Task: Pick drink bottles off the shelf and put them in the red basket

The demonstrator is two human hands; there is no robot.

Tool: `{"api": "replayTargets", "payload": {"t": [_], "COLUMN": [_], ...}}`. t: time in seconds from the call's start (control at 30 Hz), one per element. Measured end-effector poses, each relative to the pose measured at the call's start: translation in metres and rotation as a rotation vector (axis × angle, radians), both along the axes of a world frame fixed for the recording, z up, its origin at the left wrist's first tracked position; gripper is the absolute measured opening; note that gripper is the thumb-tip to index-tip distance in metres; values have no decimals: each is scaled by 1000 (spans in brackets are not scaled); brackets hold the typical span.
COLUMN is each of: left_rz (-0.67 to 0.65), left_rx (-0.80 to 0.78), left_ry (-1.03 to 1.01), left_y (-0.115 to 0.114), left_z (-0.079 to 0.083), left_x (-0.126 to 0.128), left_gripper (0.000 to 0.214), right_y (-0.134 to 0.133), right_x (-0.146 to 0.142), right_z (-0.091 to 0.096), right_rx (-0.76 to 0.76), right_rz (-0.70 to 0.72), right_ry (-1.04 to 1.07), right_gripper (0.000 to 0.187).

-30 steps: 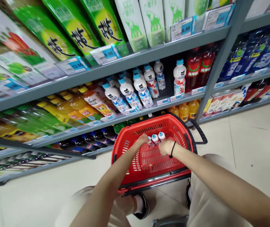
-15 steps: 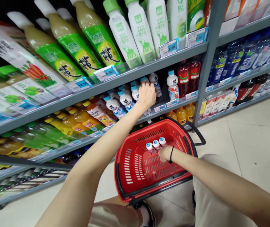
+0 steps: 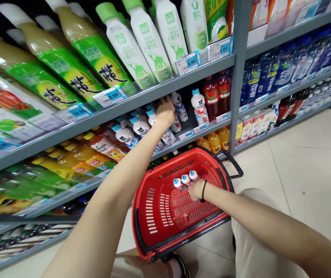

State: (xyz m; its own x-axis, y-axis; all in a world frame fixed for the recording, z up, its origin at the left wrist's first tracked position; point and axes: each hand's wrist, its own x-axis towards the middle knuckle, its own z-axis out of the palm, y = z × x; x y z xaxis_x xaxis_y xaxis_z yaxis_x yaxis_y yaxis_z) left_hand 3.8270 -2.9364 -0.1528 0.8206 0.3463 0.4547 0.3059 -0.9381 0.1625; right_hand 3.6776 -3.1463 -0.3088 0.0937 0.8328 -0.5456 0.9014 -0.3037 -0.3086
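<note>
Red plastic basket (image 3: 168, 233) holds three small white blue-capped bottles (image 3: 185, 179), right hand (image 3: 196, 190) just beside them, fingers hidden, can't tell; beyond, left hand (image 3: 165, 110) over similar bottles (image 3: 140, 126) on grey metal shelf (image 3: 169, 150), fingers loosely spread, grip unclear.

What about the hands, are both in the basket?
No: the right hand is in the basket, but the left hand is up among bottles on the shelf.

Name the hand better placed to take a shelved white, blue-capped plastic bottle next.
Likely the left hand: it is at the shelved bottles, while the right hand is inside the red plastic basket.
</note>
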Motion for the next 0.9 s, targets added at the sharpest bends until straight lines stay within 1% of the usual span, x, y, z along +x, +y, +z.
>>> {"api": "replayTargets", "payload": {"t": [0.07,0.13,0.2,0.27,0.33,0.43,0.5,0.57,0.6,0.67,0.7,0.73,0.77,0.8,0.83,0.87,0.9], "left_rz": [42,7,-56,-122,-213,-357,-390,-404,-419,-434,-424,-401,-370,-345,-327,-312,-293], "left_rx": [40,83,112,127,131,87,-16,-220,-340,-562,-659,-747,-827,-895,-953,-1000,-1043], "left_ry": [28,76,127,137,70,-134,-284,-399,-451,-511,-523,-523,-520,-521,-525,-535,-553], "left_y": [-6,-13,-20,-28,-38,-59,-73,-83,-86,-89,-89,-88,-86,-84,-80,-75,-70], "left_z": [4,8,12,14,18,29,37,41,41,35,30,22,14,3,-8,-20,-32], "left_x": [-7,-12,-18,-29,-49,-97,-137,-177,-196,-229,-244,-257,-268,-278,-287,-295,-303], "left_gripper": [89,86,81,76,67,57,66,81,87,87,83,78,75,74,75,76,75], "right_y": [-1,-2,-3,-5,-8,-12,-14,-15,-15,-14,-14,-14,-14,-14,-15,-15,-15], "right_x": [0,0,0,0,3,8,12,14,14,10,6,1,-6,-14,-22,-31,-39], "right_z": [4,9,13,18,21,25,25,26,26,28,30,31,32,33,32,32,30], "right_rx": [-43,-56,-16,69,170,293,349,387,399,413,419,419,398,343,254,146,54], "right_rz": [9,13,7,-7,-32,-82,-120,-150,-158,-149,-142,-143,-152,-168,-193,-234,-292], "right_ry": [-3,-7,-4,-1,7,45,93,171,228,344,424,562,760,1007,1272,1513,1683], "right_gripper": [28,29,29,27,27,29,31,36,39,53,64,76,88,97,104,107,105]}}
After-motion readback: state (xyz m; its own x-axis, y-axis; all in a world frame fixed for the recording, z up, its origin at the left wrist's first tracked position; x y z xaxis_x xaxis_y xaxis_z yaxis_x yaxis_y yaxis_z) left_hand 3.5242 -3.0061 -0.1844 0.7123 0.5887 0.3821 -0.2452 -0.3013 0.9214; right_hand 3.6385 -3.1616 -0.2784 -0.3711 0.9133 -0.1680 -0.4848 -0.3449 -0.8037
